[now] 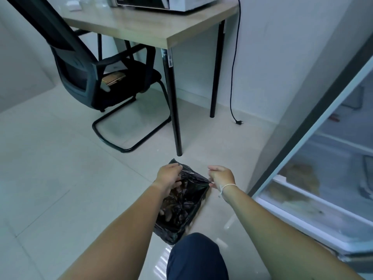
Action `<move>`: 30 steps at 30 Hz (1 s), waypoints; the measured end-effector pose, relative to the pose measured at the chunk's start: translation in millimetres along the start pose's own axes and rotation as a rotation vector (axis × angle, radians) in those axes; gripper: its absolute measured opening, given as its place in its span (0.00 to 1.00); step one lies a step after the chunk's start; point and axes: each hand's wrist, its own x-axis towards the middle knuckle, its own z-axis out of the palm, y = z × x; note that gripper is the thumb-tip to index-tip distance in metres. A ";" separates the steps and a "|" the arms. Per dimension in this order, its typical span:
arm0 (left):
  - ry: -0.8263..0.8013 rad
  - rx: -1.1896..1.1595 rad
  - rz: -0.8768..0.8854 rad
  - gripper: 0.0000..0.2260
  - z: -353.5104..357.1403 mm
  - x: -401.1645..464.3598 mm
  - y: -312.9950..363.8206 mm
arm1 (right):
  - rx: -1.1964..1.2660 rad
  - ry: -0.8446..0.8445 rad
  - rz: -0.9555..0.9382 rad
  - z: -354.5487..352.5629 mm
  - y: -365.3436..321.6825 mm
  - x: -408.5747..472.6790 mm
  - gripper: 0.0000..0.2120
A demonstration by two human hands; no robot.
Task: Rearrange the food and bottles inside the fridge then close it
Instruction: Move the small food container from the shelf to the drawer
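Head view, read from left to right. At far left an office chair point(96, 77) is standing partly tucked under a wooden desk point(161, 29) that is carrying a white microwave point(167, 3); an unplugged power cord point(234, 81) is hanging down the wall, its plug lying on the tiled floor point(60, 158).

In the lower centre a black plastic bag point(181, 207) is resting on the floor just ahead of the person's knee point(197, 257). The left hand point(168, 178) is pinching the left edge of the bag's mouth, fingers curled over the plastic. The right hand point(221, 175), a white band at its wrist, is pinching the right edge between thumb and fingers, so that the two hands are spreading the mouth apart. Brownish contents are showing inside; what they are cannot be told.

At right the fridge point(323, 178) is standing with its door open. Its pale shelves are blurred, with some tan, bagged food visible on a lower level.

Judged progress: the task appears to be at an early or middle stage. The bag is outside the fridge, no bottles are identifiable here, and the door is not yet closed; stowing, arranging and closing all seem to remain.
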 end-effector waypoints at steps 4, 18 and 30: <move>-0.086 -0.009 0.064 0.18 34.6 -17.8 19.6 | 0.051 0.064 -0.055 -40.5 -19.8 -10.6 0.14; -0.431 0.164 0.259 0.17 219.2 -119.4 52.4 | 0.111 0.434 -0.224 -258.3 -51.2 -74.9 0.13; -0.563 0.283 0.374 0.16 311.5 -194.9 52.0 | 0.158 0.622 -0.255 -368.8 -35.3 -115.9 0.14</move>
